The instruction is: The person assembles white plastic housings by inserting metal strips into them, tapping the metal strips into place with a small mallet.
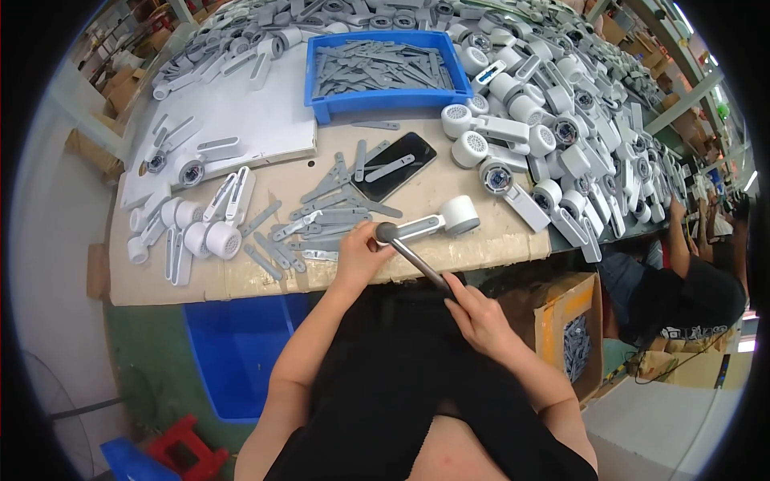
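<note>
**Danger of a strike that lands in the wrong place**

The white fan-like plastic device with a round head and a grey-faced handle (439, 222) lies at the near side of the beige worktop (449, 183), in front of the person. The fingers of the left hand (360, 254) grasp the left end of this handle; the exact contact is partly hidden. The fingers of the right hand (481, 317) are closed around the near end of the metal hammer with a dark rounded head (419, 260).

In my judgement, the main risk is for the left fingers, because the hammer head is just beside them. If the aim goes a little to the left, it could hit a fingertip. A too hard blow could also crack or mark the handle, and if the hold is weak, the round head may roll.

Near by, to the left, are the loose flat grey plastic strips (341, 215); a careless elbow could push some over the near edge. The black smartphone (405, 146), farther away, may be scratched by the strip on it.
</note>
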Demonstrator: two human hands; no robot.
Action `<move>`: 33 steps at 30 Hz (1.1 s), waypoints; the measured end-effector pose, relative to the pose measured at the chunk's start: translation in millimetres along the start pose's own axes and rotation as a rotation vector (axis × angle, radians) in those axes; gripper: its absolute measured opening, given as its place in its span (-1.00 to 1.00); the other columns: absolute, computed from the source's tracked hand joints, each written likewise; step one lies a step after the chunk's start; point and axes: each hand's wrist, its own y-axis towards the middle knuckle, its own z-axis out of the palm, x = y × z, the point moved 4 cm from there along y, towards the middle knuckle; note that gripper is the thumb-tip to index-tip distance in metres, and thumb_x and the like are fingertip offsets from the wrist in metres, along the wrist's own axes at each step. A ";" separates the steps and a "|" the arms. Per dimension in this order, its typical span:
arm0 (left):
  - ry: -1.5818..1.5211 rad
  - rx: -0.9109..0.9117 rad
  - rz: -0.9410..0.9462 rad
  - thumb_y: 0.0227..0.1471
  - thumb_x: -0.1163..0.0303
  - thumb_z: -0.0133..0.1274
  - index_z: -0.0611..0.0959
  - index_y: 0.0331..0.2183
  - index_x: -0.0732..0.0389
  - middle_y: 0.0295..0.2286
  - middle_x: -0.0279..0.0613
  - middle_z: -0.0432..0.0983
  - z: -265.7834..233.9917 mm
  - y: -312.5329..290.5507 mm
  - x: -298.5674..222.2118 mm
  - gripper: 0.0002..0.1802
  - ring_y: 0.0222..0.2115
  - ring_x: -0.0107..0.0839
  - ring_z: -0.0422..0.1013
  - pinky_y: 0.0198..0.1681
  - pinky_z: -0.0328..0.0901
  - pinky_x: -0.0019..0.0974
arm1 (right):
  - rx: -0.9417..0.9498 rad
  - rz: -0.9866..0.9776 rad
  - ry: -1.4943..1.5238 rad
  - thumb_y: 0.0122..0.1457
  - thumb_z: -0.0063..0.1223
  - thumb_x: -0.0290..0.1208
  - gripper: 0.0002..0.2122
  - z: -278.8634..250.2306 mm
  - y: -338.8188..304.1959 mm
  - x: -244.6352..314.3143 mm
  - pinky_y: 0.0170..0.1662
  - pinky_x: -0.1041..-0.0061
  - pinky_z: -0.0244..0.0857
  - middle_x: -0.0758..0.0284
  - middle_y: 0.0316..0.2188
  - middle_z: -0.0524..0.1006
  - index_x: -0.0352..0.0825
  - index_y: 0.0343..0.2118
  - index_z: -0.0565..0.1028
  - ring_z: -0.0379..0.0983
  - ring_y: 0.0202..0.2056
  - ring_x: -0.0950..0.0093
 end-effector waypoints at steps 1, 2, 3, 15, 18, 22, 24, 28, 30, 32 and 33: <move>-0.047 -0.022 0.002 -0.35 0.53 0.29 0.63 -0.39 0.23 -0.57 -0.28 0.40 0.2 -1.8 -0.5 -0.69 -0.61 -0.49 0.29 -0.53 0.21 -0.43 | 0.007 0.011 -0.012 0.11 0.00 -0.47 -0.57 2.1 -1.1 -5.5 -0.49 0.23 0.28 0.15 -0.52 0.36 -0.27 0.08 0.28 0.37 -0.54 0.10; -0.092 -0.050 0.010 -0.37 0.54 0.28 0.62 -0.40 0.25 -0.60 -0.29 0.35 -0.5 1.4 0.6 -0.68 -0.65 -0.50 0.24 -0.57 0.17 -0.44 | 0.011 0.013 -0.026 0.11 0.00 -0.47 -0.58 4.2 2.3 -12.9 -0.49 0.23 0.28 0.15 -0.51 0.37 -0.26 0.08 0.29 0.37 -0.53 0.10; -0.097 -0.009 0.002 -0.36 0.51 0.29 0.63 -0.38 0.23 -0.60 -0.30 0.34 -0.6 -2.0 4.8 -0.67 -0.65 -0.51 0.23 -0.58 0.17 -0.45 | 0.008 0.003 0.001 0.12 0.01 -0.46 -0.57 3.3 -2.0 -12.2 -0.48 0.24 0.28 0.15 -0.50 0.38 -0.24 0.08 0.29 0.37 -0.52 0.09; -0.020 -0.023 0.154 -0.30 0.47 0.29 0.64 -0.36 0.22 -0.59 -0.30 0.36 -0.9 6.5 -10.7 -0.69 -0.64 -0.52 0.23 -0.55 0.19 -0.46 | -0.035 -0.051 0.015 0.10 0.02 -0.48 -0.55 5.6 -5.5 -16.2 -0.49 0.26 0.28 0.15 -0.52 0.37 -0.25 0.10 0.28 0.40 -0.52 0.14; -0.010 -0.015 0.182 -0.32 0.47 0.30 0.64 -0.36 0.20 -0.54 -0.22 0.43 -0.7 6.9 -9.4 -0.67 -0.57 -0.37 0.35 -0.49 0.25 -0.38 | 0.013 -0.037 -0.016 0.10 0.02 -0.47 -0.56 -1.4 -4.3 -10.7 -0.49 0.25 0.29 0.17 -0.53 0.35 -0.26 0.08 0.29 0.39 -0.52 0.15; 0.186 0.138 0.121 -0.14 0.29 0.19 0.60 -0.22 0.12 -0.46 -0.19 0.43 -2.5 11.2 -21.4 -0.65 -0.47 -0.23 0.42 -0.43 0.29 -0.24 | -0.089 0.088 -0.039 0.11 0.00 -0.48 -0.55 -14.2 -12.4 -46.3 -0.48 0.24 0.27 0.14 -0.52 0.38 -0.25 0.11 0.27 0.38 -0.51 0.13; 0.308 0.263 0.164 -0.04 0.25 0.10 0.55 -0.12 0.05 -0.35 -0.21 0.43 0.4 15.5 -35.4 -0.62 -0.41 -0.20 0.44 -0.37 0.32 -0.22 | -0.090 0.087 0.051 0.12 0.00 -0.47 -0.55 -22.3 -10.9 -55.0 -0.42 0.26 0.29 0.12 -0.49 0.41 -0.25 0.11 0.27 0.40 -0.46 0.11; 0.154 0.278 0.214 -0.01 0.33 0.07 0.58 -0.12 0.07 -0.37 -0.14 0.45 -22.9 43.4 -46.2 -0.66 -0.41 -0.21 0.43 -0.34 0.31 -0.28 | -0.171 0.013 0.131 0.10 0.03 -0.48 -0.57 -42.3 -8.3 -51.3 -0.37 0.32 0.29 0.12 -0.46 0.42 -0.28 0.08 0.30 0.39 -0.44 0.12; 0.088 0.270 0.136 -0.01 0.38 0.07 0.59 -0.13 0.10 -0.40 -0.20 0.46 -44.8 70.5 -56.7 -0.67 -0.46 -0.39 0.40 -0.41 0.29 -0.39 | -0.281 -0.032 0.161 0.06 0.06 -0.53 -0.57 -55.3 -6.0 -49.6 -0.39 0.38 0.29 0.12 -0.48 0.41 -0.37 0.05 0.32 0.40 -0.47 0.16; -0.065 0.208 0.034 0.00 0.40 0.06 0.59 -0.12 0.15 -0.49 -0.29 0.45 -58.9 114.7 -60.1 -0.67 -0.60 -0.55 0.34 -0.56 0.24 -0.47 | -0.405 -0.077 0.157 0.03 0.08 -0.57 -0.58 -67.0 -1.9 -50.8 -0.36 0.43 0.32 0.10 -0.43 0.45 -0.44 0.01 0.34 0.44 -0.43 0.20; -0.096 0.193 -0.024 0.01 0.39 0.05 0.59 -0.14 0.19 -0.54 -0.29 0.45 -60.6 145.9 -67.6 -0.69 -0.68 -0.56 0.30 -0.63 0.20 -0.47 | -0.431 -0.034 0.184 0.03 0.08 -0.58 -0.58 -72.0 0.5 -53.0 -0.32 0.46 0.33 0.09 -0.40 0.47 -0.45 0.00 0.35 0.46 -0.40 0.22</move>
